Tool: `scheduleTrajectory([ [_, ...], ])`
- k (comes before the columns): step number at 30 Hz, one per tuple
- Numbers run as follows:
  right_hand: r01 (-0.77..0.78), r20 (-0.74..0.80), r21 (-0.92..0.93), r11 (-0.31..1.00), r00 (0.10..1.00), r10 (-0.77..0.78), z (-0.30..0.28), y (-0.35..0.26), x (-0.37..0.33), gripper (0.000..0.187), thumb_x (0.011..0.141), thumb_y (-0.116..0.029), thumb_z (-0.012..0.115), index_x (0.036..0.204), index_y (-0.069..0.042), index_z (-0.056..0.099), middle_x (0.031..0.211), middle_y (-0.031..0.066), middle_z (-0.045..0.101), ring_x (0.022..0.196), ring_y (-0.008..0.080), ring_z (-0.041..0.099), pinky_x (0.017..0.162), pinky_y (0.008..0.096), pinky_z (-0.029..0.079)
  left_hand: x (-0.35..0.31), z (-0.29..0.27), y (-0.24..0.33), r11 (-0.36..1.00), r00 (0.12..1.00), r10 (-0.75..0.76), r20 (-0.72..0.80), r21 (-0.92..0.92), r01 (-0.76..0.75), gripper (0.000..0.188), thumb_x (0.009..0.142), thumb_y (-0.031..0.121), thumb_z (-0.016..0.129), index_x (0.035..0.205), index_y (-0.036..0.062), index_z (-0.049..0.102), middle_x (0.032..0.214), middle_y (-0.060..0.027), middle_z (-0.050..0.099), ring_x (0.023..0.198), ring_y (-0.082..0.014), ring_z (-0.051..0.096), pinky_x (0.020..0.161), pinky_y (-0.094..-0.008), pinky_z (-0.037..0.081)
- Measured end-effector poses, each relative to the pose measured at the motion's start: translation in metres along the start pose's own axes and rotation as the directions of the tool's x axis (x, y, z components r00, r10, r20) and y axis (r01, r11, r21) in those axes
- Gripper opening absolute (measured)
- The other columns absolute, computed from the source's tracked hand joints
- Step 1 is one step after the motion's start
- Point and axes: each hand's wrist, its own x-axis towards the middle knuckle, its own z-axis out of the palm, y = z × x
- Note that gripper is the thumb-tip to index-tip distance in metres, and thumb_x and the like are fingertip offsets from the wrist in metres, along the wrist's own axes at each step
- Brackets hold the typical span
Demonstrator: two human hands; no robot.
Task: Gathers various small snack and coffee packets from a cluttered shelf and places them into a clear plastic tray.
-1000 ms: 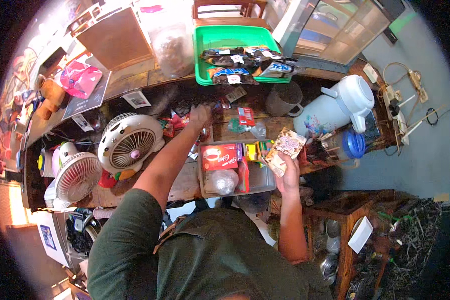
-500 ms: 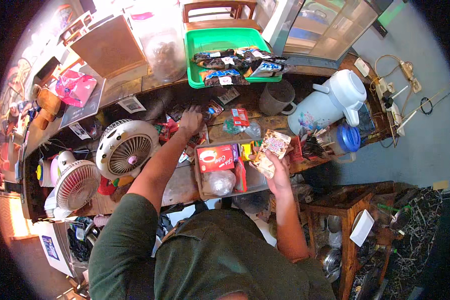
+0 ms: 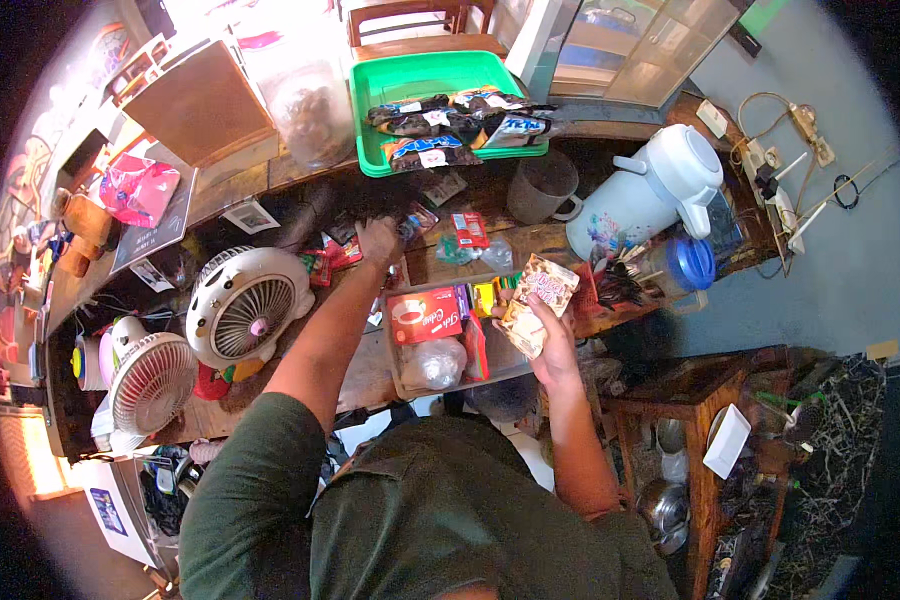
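Note:
My right hand [image 3: 558, 358] grips a small brown-and-cream patterned carton [image 3: 538, 300], holding it tilted above the right end of an open box [image 3: 398, 380]. In that box lie a red tea box [image 3: 425, 315], a clear plastic bag [image 3: 437, 362], a red packet [image 3: 477, 350] and a yellow packet [image 3: 484, 297]. My left hand [image 3: 378, 242] reaches down among small sachets at the back of the wooden counter. Its fingertips are in shadow, and whether they hold a sachet does not show. Red sachets [image 3: 342, 250] lie just left of it.
Two small fans [image 3: 248, 308] stand at the left. A green tray [image 3: 363, 130] with several dark snack packs sits on the raised ledge. Right of centre are a grey mug [image 3: 542, 188], a pale blue thermos jug [image 3: 640, 205] and a blue-lidded pitcher [image 3: 692, 265].
The whole view has shifted slightly. My left hand remains among the sachets with a small change of pose, and my right hand still holds the carton over the box.

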Motion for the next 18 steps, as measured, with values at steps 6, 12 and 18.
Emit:
scheduleTrajectory([
  [6, 0.007, -0.012, 0.005, 1.0, 1.0, -0.007, -0.007, -0.002, -0.007, 0.037, 0.101, -0.023, 0.054, 0.133, -0.003, 0.05, 0.118, 0.0184, 0.066, 0.1, 0.0329, 0.07, 0.085, 0.0455, 0.059, -0.003, 0.009, -0.011, 0.996, 0.992, 0.089, -0.093, -0.017, -0.091, 0.026, 0.083, 0.024, 0.064, 0.105, 0.0136, 0.069, 0.111, -0.014, 0.069, 0.108, -0.0322, 0.063, 0.098, -0.0578, 0.04],
  [12, 0.009, -0.009, 0.007, 1.0, 1.0, -0.009, -0.013, -0.002, -0.02, 0.039, 0.102, -0.028, 0.052, 0.132, -0.002, 0.051, 0.118, 0.017, 0.066, 0.098, 0.0301, 0.07, 0.083, 0.042, 0.059, -0.017, -0.013, -0.017, 0.989, 0.998, 0.069, -0.003, -0.132, -0.069, 0.035, 0.083, 0.047, 0.067, 0.108, 0.023, 0.073, 0.114, -0.0137, 0.069, 0.111, -0.0334, 0.063, 0.1, -0.0613, 0.037],
  [18, -0.057, 0.027, -0.115, 0.992, 0.998, 0.061, -0.026, -0.023, -0.035, 0.04, 0.102, -0.027, 0.052, 0.132, 0.001, 0.05, 0.115, 0.0171, 0.068, 0.095, 0.0284, 0.071, 0.082, 0.0407, 0.059, -0.027, 0.007, -0.014, 0.976, 0.93, 0.202, -0.307, 0.146, -0.164, 0.034, 0.086, 0.043, 0.064, 0.105, 0.0171, 0.073, 0.114, -0.0153, 0.07, 0.117, -0.0337, 0.06, 0.1, -0.064, 0.035],
])
